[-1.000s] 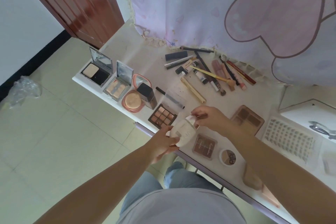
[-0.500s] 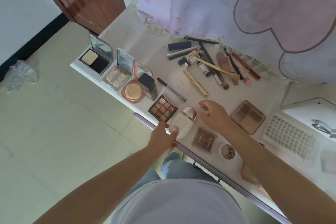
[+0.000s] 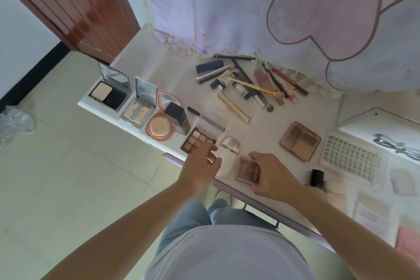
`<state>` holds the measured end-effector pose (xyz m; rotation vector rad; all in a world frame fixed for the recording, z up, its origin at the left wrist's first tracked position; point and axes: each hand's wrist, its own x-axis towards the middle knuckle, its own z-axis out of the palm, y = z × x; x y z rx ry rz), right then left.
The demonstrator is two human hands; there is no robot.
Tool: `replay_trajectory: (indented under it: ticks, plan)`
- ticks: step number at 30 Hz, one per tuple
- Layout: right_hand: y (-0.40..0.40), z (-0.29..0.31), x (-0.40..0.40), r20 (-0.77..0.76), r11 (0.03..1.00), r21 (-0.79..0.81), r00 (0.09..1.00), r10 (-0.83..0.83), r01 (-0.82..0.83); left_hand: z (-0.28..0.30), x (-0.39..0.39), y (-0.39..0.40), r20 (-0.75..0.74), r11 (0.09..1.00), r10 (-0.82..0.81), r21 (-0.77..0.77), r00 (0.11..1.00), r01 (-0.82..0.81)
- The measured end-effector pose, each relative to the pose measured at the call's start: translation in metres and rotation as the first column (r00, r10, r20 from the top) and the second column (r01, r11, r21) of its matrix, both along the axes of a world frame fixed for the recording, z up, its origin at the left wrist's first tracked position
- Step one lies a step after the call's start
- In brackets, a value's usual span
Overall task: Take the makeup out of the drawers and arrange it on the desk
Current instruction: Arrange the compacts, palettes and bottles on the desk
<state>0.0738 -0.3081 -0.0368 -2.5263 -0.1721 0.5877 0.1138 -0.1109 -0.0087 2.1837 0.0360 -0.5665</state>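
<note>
White desk against a pastel curtain with a big heart outline, tiled floor below, brown door at upper left. Makeup is already laid out in rough rows — open compacts along the left edge, pens and tubes fanned out at the back.

The left hand sits at the desk's near edge, fingers loosely curled against the side of a white bottle with a rose-gold cap that lies flat between a nine-pan palette and a small brown blush compact. Whether it truly grips the bottle or only touches it, cannot tell. The right hand is on the brown compact, fingers wrapped over its right and near edges — looks like a light hold for sliding or lifting.

Handling judgement: the compact is a flat, rigid plastic case, light, with a glossy lid likely to be slippery; best pinched across opposite edges, not pressed on the lid, since pressed powder inside cracks if dropped. It lies near the desk's front edge, so a nudge the wrong way could tip it off. The bottle is round-sided and may roll.
</note>
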Motion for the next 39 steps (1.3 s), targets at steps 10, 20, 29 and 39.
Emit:
replay_trajectory:
  ticks: [10, 20, 29, 39]
  plan:
    - [0.001, 0.121, 0.017, 0.094, 0.884, 0.461, 0.987, -0.134, 0.076, 0.084, 0.056, -0.009, -0.445, 0.701, -0.314, -0.704, 0.839, -0.111]
    - [0.021, 0.18, 0.041, 0.248, 0.785, 0.574, 0.865, -0.436, 0.231, 0.137, 0.098, -0.007, -0.262, 0.511, -0.422, -0.86, 0.868, -0.011]
    - [0.028, 0.186, 0.037, 0.296, 0.728, 0.547, 0.717, -0.631, 0.414, 0.148, 0.093, -0.021, -0.144, 0.472, -0.377, -0.88, 0.915, 0.056]
    - [0.027, 0.211, 0.04, 0.126, 0.587, 0.684, 0.723, -0.68, 0.433, 0.178, 0.113, -0.023, 0.077, 0.562, -0.473, -0.741, 0.878, 0.368]
